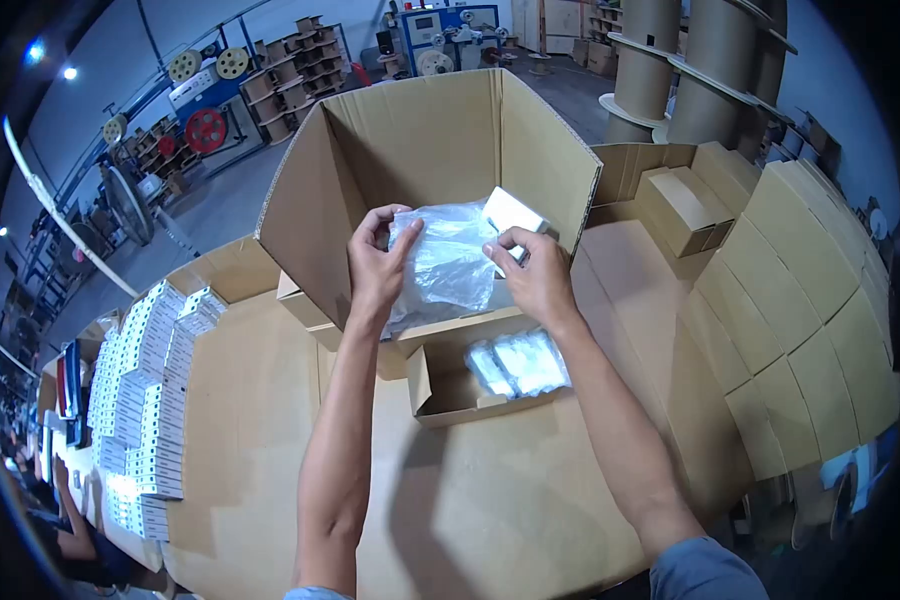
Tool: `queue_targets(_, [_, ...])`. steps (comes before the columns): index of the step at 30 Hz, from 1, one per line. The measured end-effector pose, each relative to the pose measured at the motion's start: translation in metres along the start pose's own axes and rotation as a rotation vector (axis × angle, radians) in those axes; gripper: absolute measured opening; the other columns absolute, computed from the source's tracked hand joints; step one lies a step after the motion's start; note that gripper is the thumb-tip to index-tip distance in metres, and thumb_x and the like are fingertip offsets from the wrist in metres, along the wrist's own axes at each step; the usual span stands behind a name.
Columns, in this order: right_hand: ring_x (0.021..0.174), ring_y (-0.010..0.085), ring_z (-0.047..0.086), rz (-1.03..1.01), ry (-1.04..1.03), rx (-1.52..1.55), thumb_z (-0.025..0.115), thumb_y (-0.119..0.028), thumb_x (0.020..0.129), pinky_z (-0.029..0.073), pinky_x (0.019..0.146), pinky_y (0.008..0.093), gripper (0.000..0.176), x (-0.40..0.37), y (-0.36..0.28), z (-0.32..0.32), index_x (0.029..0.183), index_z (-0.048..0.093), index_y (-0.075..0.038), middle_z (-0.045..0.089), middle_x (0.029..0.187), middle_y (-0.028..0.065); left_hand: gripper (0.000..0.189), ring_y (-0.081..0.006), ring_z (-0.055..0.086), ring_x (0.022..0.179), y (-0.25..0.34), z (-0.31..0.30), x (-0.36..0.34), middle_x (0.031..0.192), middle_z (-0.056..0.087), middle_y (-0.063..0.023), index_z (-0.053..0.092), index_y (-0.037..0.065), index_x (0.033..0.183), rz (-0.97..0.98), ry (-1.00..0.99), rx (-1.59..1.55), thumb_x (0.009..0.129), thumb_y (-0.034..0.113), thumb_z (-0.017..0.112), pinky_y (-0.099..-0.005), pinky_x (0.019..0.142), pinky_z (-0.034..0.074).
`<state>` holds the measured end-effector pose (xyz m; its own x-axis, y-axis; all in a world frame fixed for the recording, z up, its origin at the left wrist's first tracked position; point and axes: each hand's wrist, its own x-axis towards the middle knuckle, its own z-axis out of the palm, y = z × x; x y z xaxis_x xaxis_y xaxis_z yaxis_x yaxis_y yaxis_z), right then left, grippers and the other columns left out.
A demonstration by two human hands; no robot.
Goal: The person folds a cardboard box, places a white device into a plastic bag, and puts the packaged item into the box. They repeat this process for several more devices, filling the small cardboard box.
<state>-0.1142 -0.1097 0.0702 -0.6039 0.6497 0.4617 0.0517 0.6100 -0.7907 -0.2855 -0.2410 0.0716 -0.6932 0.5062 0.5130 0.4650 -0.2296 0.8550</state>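
A clear, crinkled plastic bag (445, 262) is stretched between my two hands, over the front of a large open carton (420, 130). My left hand (378, 262) grips the bag's left edge between thumb and fingers. On the other side, my right hand (535, 275) pinches the bag's right edge with thumb and forefinger. A small white box (513, 212) sticks up behind the right fingers, against the bag; its lower part is hidden. Below, a long, narrow open carton (445, 412) holds several plastic-wrapped packs (520, 362) at its right end.
Stacks of small white boxes (140, 390) stand along the table's left side. Folded brown cartons (790, 310) are stacked at the right, near another small carton (680, 210). Another person's arm (67, 495) shows at far left. Large spools (715, 70) stand behind.
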Motion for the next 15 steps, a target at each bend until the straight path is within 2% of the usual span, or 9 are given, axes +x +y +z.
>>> queue_targets(3, [0.059,0.0278,0.064,-0.052,0.028,-0.032,0.075,-0.021,0.089,0.048,0.063,0.0397,0.018,0.0,0.0,0.0,0.086,0.072,-0.004,0.066,0.064,0.0133,0.013,-0.0083,0.06,0.09,-0.01,-0.009,0.006,0.101,0.067,-0.002,0.07,0.002,0.097,-0.099,-0.024,0.085,0.097,0.016,0.07,-0.0248,0.075,0.05])
queue_targets(4, [0.058,0.0274,0.064,-0.077,0.046,-0.052,0.075,-0.021,0.089,0.048,0.062,0.0395,0.017,0.0,0.003,0.001,0.087,0.072,-0.004,0.066,0.065,0.013,0.02,-0.0074,0.059,0.091,-0.012,-0.009,0.005,0.099,0.067,-0.0011,0.072,0.001,0.095,-0.026,-0.002,0.219,0.099,0.02,0.067,-0.0234,0.077,0.048])
queue_targets(7, [0.059,0.0255,0.063,-0.076,0.078,-0.038,0.075,-0.02,0.089,0.048,0.062,0.0383,0.016,0.002,0.0,0.001,0.087,0.073,-0.004,0.065,0.065,0.0123,0.022,-0.0053,0.055,0.084,-0.017,-0.009,0.007,0.09,0.064,0.0013,0.071,0.0,0.095,0.421,0.157,0.576,0.101,0.02,0.065,-0.0211,0.075,0.044])
queue_targets(9, [0.061,0.0236,0.063,-0.078,0.08,0.007,0.075,-0.02,0.089,0.048,0.062,0.0371,0.016,0.003,-0.009,-0.002,0.088,0.073,-0.004,0.065,0.065,0.0117,0.024,-0.0053,0.052,0.078,-0.015,-0.011,0.009,0.084,0.061,0.0018,0.069,0.0,0.095,0.356,0.174,0.389,0.104,0.02,0.06,-0.0219,0.072,0.044])
queue_targets(11, [0.064,0.0213,0.063,-0.105,0.071,0.065,0.075,-0.02,0.089,0.048,0.062,0.0356,0.015,0.001,-0.019,-0.006,0.089,0.073,-0.004,0.065,0.066,0.011,0.025,-0.0067,0.055,0.079,0.027,-0.007,-0.002,0.085,0.061,0.0,0.067,-0.001,0.097,0.091,0.127,0.02,0.105,0.021,0.058,-0.0244,0.074,0.048])
queue_targets(12, [0.068,0.0177,0.061,-0.219,0.112,0.108,0.074,-0.02,0.09,0.048,0.063,0.0338,0.017,0.002,-0.012,0.0,0.092,0.073,-0.003,0.067,0.073,0.0092,0.026,-0.0044,0.05,0.07,0.04,-0.006,-0.007,0.078,0.056,0.0027,0.063,0.0,0.097,0.131,0.155,0.088,0.108,0.021,0.052,-0.023,0.065,0.045])
queue_targets(15, [0.069,0.0141,0.058,-0.165,0.022,0.335,0.073,-0.021,0.092,0.048,0.063,0.0317,0.02,-0.012,-0.027,-0.002,0.096,0.073,-0.001,0.068,0.079,0.007,0.026,-0.0029,0.045,0.061,0.081,0.001,-0.025,0.074,0.052,0.0035,0.061,0.001,0.094,0.124,0.251,0.02,0.108,0.021,0.052,-0.0214,0.056,0.039])
